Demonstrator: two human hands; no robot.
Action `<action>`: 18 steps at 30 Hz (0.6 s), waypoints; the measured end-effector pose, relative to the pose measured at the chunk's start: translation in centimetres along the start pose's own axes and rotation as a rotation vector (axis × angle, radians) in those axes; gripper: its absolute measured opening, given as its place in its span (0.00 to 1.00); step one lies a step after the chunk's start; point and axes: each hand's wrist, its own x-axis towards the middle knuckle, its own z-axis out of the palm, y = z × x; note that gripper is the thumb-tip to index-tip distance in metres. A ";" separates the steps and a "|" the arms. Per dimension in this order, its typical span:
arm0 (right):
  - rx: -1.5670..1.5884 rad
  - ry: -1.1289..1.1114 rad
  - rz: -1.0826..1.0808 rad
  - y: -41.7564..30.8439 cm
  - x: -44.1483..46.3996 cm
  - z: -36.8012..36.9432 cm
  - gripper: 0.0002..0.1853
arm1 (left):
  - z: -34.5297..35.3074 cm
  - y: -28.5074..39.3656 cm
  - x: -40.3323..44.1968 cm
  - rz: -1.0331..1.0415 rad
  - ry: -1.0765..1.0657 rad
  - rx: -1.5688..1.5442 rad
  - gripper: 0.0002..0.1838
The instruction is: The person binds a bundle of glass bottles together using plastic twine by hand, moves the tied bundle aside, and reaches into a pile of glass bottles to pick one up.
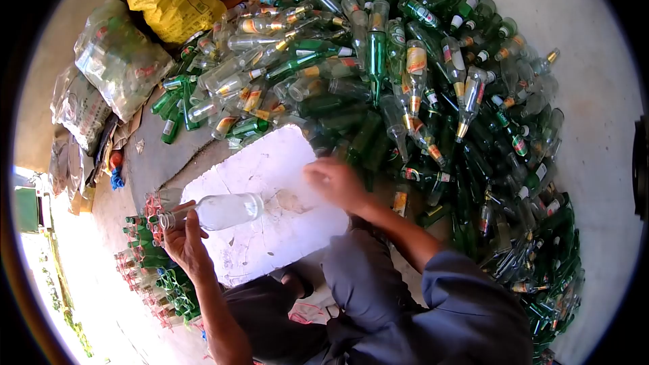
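My left hand point(187, 243) is closed around the neck of a clear glass bottle point(228, 211). The bottle lies sideways over a white board point(253, 162), its base pointing right; whether it touches the board I cannot tell. No label shows on it. My right hand point(336, 182) is above the board's right edge, apart from the bottle and smeared by motion. Its fingers look curled, but what they do, or whether they hold anything, does not show clearly.
A large heap of green and clear bottles point(375, 61) spreads from behind the board round to the right. Bundled bottles point(145, 257) stand at left. A yellow sack point(172, 0) and a clear bag point(118, 54) lie at the back left by the wall.
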 end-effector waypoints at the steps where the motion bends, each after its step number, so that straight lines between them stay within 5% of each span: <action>1: 0.035 0.156 0.137 2.1 -1.3 -0.8 0.10 | -0.4 -0.6 0.3 -0.010 -0.002 0.018 0.12; 3: 0.088 0.269 0.402 9.4 -4.3 -2.0 0.12 | -0.7 -1.5 0.8 -0.005 0.011 0.155 0.12; 6: -0.200 0.060 0.737 16.5 -8.4 -3.1 0.14 | -1.2 -2.2 1.9 -0.021 0.021 0.102 0.12; 9: -0.106 -0.004 0.995 21.0 -11.3 -1.8 0.16 | -1.3 -2.2 2.1 -0.047 0.039 0.052 0.12; 12: 0.276 0.234 1.001 24.2 -13.4 0.8 0.16 | -0.9 -2.0 2.0 -0.042 0.017 0.051 0.13; 15: -0.214 -0.098 0.677 27.1 -12.7 1.4 0.14 | 0.1 -1.0 2.0 -0.069 -0.038 0.050 0.13; 18: -0.630 -0.166 0.544 32.1 -10.9 3.6 0.13 | 1.3 -0.6 1.9 -0.034 -0.067 0.109 0.13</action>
